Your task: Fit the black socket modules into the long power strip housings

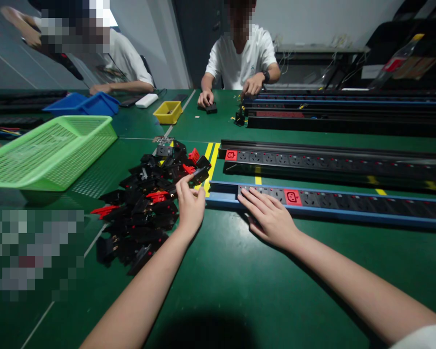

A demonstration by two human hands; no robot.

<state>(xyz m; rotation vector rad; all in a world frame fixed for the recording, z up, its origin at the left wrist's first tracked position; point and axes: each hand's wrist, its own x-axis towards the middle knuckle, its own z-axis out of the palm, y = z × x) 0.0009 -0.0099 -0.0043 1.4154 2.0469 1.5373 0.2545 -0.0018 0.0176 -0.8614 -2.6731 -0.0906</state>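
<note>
My left hand [191, 201] is at the right edge of a pile of black and red socket modules [156, 208], its thumb and fingers closed around a black module [199, 177]. My right hand [271, 215] lies with stretched fingers on the left part of a blue rail [223, 199]. Black sockets and one red socket [292, 197] fill that rail, except for an open stretch at its left end. Behind it lies a black rail [247, 168] with a red socket [231, 155] at its left end.
A green basket [76, 145], blue trays [98, 104] and a yellow bin [168, 112] stand at the left and back. Further rails [330, 123] lie at the back right. Two people sit across the green table [218, 291], one handling a small black part [211, 108].
</note>
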